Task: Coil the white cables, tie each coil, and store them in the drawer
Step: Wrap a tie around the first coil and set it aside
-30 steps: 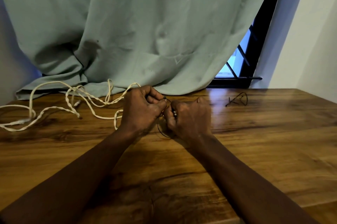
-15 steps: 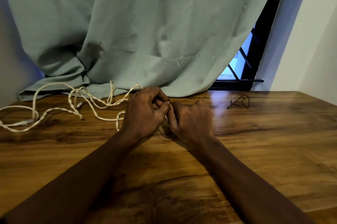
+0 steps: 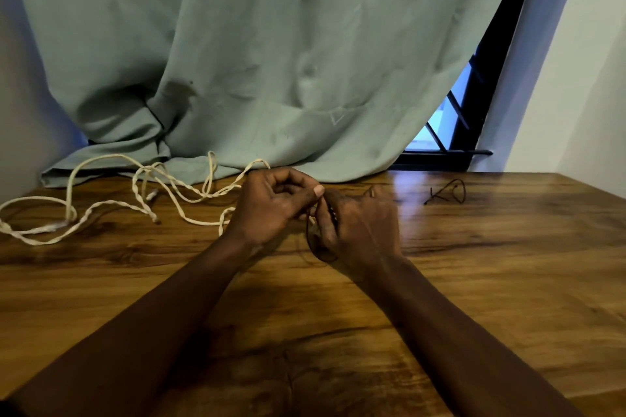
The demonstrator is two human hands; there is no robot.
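The white cable [image 3: 142, 203] sprawls uncoiled over the far left of the wooden table [image 3: 474, 281], one end running under the left hand [image 3: 271, 209]; it looks light, soft and twisted, likely to spring loose, so best taken near an end. Both hands are closed, the left hand and right hand [image 3: 355, 226] pinching a thin dark tie [image 3: 310, 233] between them. Compared with a second ago, they press closer together; a second tie [image 3: 447, 193] lies far right.

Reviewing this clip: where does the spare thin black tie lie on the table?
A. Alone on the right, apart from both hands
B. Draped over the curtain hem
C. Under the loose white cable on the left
A: the black tie lies alone on the wooden table, right of the right hand.
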